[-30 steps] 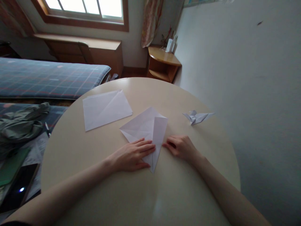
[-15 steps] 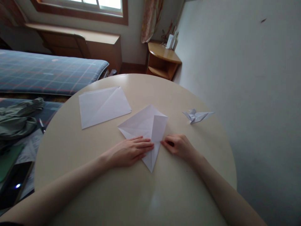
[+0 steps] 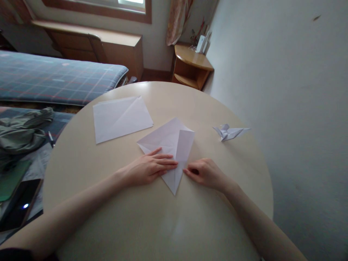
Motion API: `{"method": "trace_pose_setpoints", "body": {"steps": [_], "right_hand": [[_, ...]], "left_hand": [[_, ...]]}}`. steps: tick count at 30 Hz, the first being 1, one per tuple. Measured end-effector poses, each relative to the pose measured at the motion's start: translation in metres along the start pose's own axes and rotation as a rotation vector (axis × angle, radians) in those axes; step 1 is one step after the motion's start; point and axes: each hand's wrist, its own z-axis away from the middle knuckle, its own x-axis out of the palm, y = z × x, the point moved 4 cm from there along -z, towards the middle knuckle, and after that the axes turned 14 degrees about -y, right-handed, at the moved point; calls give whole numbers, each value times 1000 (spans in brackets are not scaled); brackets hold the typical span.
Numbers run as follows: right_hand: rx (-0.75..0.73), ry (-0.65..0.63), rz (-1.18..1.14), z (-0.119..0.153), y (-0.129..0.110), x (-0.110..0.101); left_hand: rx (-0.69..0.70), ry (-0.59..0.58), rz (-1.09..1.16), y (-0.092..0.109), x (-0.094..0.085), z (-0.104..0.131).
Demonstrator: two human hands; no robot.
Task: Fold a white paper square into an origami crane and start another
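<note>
A partly folded white paper (image 3: 185,145) lies on the round cream table (image 3: 174,224), its narrow point towards me and one flap folded in on the right side. Flat across its lower left part lies my left hand (image 3: 150,167), fingers spread and pressing down. My right hand (image 3: 205,173) rests at the paper's lower right edge, thumb and forefinger curled together in a pinch; whether the edge is between the fingertips is too small to tell.
White sheets (image 3: 122,117) lie at the table's back left. A folded paper bird (image 3: 228,133) stands at the right. Left of the table are a phone (image 3: 20,204), a pen and grey-green cloth (image 3: 23,130). A wall runs along the right.
My right hand has slid slightly down along the paper's right edge. The fingers of my left hand have spread a little wider. The whole view has shifted slightly.
</note>
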Motion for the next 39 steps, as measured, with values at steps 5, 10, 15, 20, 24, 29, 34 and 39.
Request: {"method": "trace_pose_setpoints", "body": {"steps": [5,10,15,20,24,29,34,39], "right_hand": [[-50,-100,-4,2,-19,5],[-114,-173,-11,4,-37,9],[-153,-204,9,6,-46,11],[-193,-194,9,9,-52,13],[-229,-195,-121,8,-47,13],[-203,-77,-348,2,-25,9],[-197,-100,-303,1,-22,11],[-194,-106,-210,2,-28,11]], "left_hand": [[1,-6,24,-2,1,0],[4,4,43,-2,0,0],[2,8,50,-2,0,-1],[-5,12,52,-3,0,-1],[6,8,42,-3,0,0],[12,17,16,-3,1,0],[24,31,-13,-2,2,0],[20,26,-68,-1,4,1]]}}
